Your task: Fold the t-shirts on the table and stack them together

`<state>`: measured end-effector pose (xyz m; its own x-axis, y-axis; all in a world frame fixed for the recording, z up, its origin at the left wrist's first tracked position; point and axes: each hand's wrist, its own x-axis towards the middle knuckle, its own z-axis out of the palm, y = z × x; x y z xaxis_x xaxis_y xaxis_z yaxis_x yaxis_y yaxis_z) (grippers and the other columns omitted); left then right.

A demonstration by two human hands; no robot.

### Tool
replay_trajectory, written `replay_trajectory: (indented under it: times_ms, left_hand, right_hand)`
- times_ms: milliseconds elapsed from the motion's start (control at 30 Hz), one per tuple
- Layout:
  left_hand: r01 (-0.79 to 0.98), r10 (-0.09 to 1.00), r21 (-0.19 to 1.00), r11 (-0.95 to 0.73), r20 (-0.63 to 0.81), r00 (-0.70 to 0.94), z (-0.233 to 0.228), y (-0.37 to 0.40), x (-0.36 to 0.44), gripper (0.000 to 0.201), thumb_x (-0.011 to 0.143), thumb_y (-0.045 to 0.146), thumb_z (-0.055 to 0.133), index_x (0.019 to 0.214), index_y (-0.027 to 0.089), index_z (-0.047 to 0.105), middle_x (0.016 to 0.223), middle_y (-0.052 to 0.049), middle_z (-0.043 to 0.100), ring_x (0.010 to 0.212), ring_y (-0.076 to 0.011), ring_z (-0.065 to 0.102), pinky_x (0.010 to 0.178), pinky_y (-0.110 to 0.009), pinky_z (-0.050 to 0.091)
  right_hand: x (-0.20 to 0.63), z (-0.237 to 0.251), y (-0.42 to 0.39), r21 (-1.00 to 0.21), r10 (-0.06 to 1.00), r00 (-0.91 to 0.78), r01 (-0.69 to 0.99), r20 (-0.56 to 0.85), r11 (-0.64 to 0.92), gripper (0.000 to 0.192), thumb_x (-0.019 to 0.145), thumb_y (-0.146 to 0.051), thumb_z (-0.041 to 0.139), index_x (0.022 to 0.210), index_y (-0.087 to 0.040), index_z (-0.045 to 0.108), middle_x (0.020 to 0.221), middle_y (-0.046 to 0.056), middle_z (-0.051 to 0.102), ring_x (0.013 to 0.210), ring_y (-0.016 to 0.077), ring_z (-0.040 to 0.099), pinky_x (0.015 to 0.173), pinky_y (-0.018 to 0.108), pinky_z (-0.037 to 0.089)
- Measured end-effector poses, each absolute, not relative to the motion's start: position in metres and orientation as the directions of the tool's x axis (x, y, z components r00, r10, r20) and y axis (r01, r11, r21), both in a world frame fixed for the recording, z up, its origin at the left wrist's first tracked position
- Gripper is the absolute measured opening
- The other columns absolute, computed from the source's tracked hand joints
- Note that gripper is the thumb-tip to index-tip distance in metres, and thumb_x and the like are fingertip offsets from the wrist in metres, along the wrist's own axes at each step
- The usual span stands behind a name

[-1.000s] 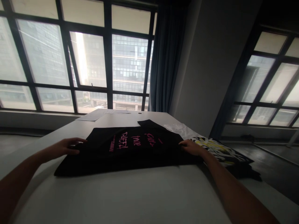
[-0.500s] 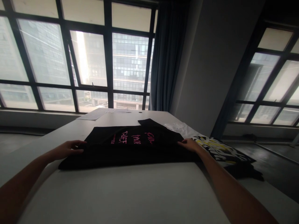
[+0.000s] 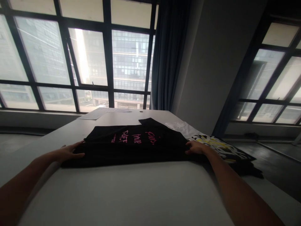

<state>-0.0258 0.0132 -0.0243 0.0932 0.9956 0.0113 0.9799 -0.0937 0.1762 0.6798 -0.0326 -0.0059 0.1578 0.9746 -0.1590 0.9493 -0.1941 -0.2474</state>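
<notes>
A black T-shirt [image 3: 131, 152] with pink lettering lies folded over across the white table [image 3: 131, 194], its long folded edge towards me. My left hand [image 3: 67, 153] rests at the shirt's left end, thumb and fingers spread apart on the cloth. At the right end, my right hand [image 3: 195, 147] touches the fabric with bent fingers, the thumb a little apart from them. Dark cloth and dim light make the right fingertips hard to make out.
To the right lies a black garment with a white and yellow print [image 3: 225, 149], near the table's edge. Behind it is a crumpled white, shiny item [image 3: 180, 128]. Papers [image 3: 92, 115] lie at the far left of the table, before the windows.
My left fingers have let go of the pinched cloth and spread. My right thumb has parted from the fingers, and the shirt's upper layer lies flatter, showing more of the lettering.
</notes>
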Motion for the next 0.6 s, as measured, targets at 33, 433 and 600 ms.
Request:
replay_trajectory:
  times_ms: [33,433,600]
  left_hand:
    - [0.984,0.994,0.141,-0.105,0.049,0.099,-0.022,0.016,-0.02,0.093,0.072,0.074,0.048,0.145,0.016,0.045,0.137,-0.014,0.06,0.122,-0.0373,0.058,0.106,-0.052,0.039]
    - [0.947,0.958,0.169,-0.274,-0.041,0.285,-0.028,0.143,0.097,0.079,0.089,0.064,0.022,0.148,0.015,0.04,0.155,-0.012,0.036,0.144,-0.0288,0.033,0.116,-0.047,0.028]
    - [0.981,0.988,0.123,-0.151,-0.02,0.155,-0.039,0.183,0.072,0.074,0.091,0.055,0.022,0.151,0.013,0.033,0.159,-0.015,0.022,0.148,-0.0324,0.017,0.114,-0.061,0.019]
  right_hand:
    - [0.678,-0.005,-0.033,-0.239,0.976,0.147,0.954,-0.16,-0.183,0.072,0.061,-0.036,0.082,0.128,-0.016,0.063,0.127,0.015,0.064,0.113,0.029,0.063,0.098,0.035,0.049]
    - [0.674,-0.008,-0.034,-0.302,0.979,0.121,0.939,-0.163,-0.167,0.076,0.06,-0.033,0.079,0.131,-0.014,0.059,0.13,0.016,0.062,0.117,0.0313,0.06,0.1,0.035,0.046]
    - [0.684,-0.015,-0.031,-0.399,0.981,0.131,0.899,-0.147,-0.18,0.071,0.056,-0.034,0.082,0.123,-0.02,0.065,0.118,0.012,0.069,0.112,0.033,0.062,0.096,0.037,0.048]
